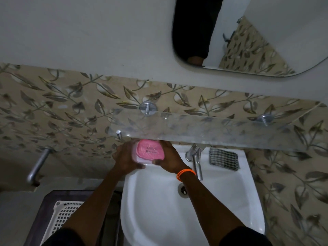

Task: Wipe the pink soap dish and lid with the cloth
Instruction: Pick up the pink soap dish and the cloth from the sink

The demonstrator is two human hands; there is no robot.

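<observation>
Though its embossed lettering is unreadable, both hands hold the soap dish (148, 150).

The soap dish (148, 151) sits between the 2 hands above the sink's (159, 219) back-left corner, just in front of the glass shelf (221, 129) fixed to the wall behind the sink. The left hand (126, 157) holds its left end, the right hand (169, 158) its right end. The tap (196, 158) stands at the sink's back edge, with the cloth (224, 158) on the back-right corner. The drain (183, 189) lies in the basin. A basket (62, 217) sits lower, left of the sink.
</observation>
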